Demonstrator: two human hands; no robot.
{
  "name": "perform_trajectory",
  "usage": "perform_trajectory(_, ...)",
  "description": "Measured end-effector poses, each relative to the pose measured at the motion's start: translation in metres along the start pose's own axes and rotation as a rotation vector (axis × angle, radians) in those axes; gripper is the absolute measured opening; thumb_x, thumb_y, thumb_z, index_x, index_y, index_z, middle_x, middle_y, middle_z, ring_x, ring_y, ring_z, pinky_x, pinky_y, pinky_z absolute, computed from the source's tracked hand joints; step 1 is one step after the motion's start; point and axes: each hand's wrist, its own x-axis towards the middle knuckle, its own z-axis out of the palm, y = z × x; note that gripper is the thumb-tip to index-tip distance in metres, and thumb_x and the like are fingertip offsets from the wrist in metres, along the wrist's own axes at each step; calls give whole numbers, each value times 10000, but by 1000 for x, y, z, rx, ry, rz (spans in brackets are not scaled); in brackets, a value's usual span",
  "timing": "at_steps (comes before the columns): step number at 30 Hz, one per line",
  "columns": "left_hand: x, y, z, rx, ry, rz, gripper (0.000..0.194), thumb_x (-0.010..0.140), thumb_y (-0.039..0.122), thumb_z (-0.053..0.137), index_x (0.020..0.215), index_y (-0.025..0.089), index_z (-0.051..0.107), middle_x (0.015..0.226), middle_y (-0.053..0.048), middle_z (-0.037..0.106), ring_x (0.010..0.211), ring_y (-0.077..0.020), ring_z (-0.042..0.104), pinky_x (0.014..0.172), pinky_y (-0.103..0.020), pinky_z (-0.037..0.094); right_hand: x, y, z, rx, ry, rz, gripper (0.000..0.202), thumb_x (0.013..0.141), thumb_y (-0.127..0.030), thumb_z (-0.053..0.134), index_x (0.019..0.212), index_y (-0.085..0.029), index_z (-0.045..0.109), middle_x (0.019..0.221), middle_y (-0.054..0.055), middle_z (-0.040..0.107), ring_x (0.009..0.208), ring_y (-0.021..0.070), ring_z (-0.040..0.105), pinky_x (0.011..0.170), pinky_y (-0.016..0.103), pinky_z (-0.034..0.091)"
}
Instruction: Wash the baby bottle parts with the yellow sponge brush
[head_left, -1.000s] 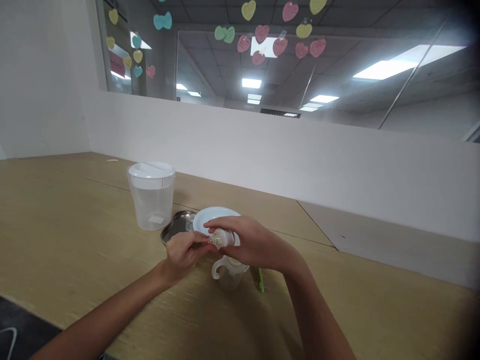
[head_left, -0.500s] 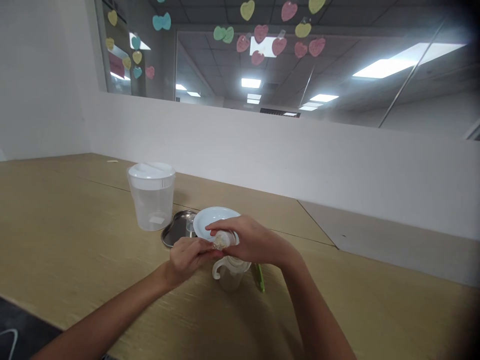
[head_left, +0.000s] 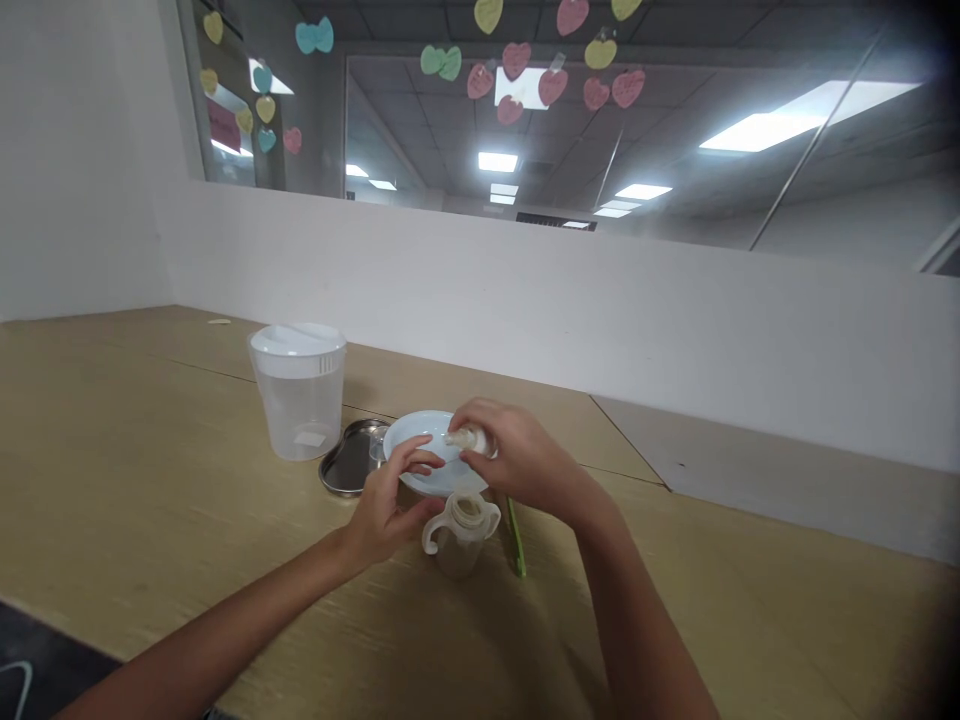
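Observation:
My right hand [head_left: 510,455] pinches a small white bottle cap [head_left: 472,440] with a pale, nipple-like tip pointing left, held above the light blue basin. My left hand [head_left: 394,505] is open, its fingers spread and curved, with nothing in it. Just right of the left thumb stands a clear baby bottle [head_left: 459,550] with two white side handles. Its mouth is uncovered and faces up. Whether the thumb touches the handle I cannot tell. A thin green tool [head_left: 516,540] lies right of the bottle, its upper end hidden below my right hand.
Behind my hands is the light blue basin [head_left: 405,424]. To its left lie a kidney-shaped metal tray [head_left: 345,468] and a small clear cup [head_left: 377,443]. A lidded clear pitcher [head_left: 301,410] stands farther left on the wooden table [head_left: 187,470]. A white wall [head_left: 480,290] borders the back.
My left hand has let go of the bottle cap's tip and opened, moving down slightly. My right hand has lifted the cap up and to the right, uncovering the bottle's mouth to view.

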Motion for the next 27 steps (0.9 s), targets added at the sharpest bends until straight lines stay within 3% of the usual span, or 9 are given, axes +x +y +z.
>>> perform_trajectory(3,-6,-7,11,76,-193,-76,825,680,450,664,1343,204,239,1232,-130,503,1125,-263,475,960,-429,364,1,11,-4,25,87,57,177,712,-118,564,884,-162,570,941,45,573,845,150,514,739,256,384)
perform_trajectory(6,-12,-14,21,143,-265,-101,959,609,482,706,1372,215,191,1259,-126,474,1151,-290,436,964,-452,346,3,23,-2,77,25,119,134,720,-202,594,847,-170,565,912,29,575,827,148,515,732,258,384)
perform_trajectory(12,-14,-21,25,222,-296,-107,908,620,440,702,1359,215,225,1158,-95,564,1136,-296,443,978,-485,289,6,36,4,158,-241,181,144,704,-272,625,784,-156,597,807,16,602,761,141,536,651,237,385)
perform_trajectory(18,-12,-19,24,257,-306,-148,901,617,434,703,1338,214,211,1181,-92,559,1149,-286,436,979,-485,259,5,34,3,230,-414,195,213,698,-226,608,902,-167,608,841,18,620,730,130,552,603,217,401)
perform_trajectory(23,-12,-20,23,264,-306,-155,865,618,429,699,1315,199,241,1201,-101,534,1128,-275,435,966,-459,276,4,31,4,169,-497,153,148,665,-184,607,811,-168,628,855,22,623,774,137,552,614,209,400)
perform_trajectory(27,-12,-20,23,266,-304,-158,801,623,442,688,1280,198,299,1158,-87,555,1099,-279,424,943,-455,294,1,28,2,109,-504,74,284,651,-102,548,910,-191,623,883,11,626,769,125,548,604,197,384)
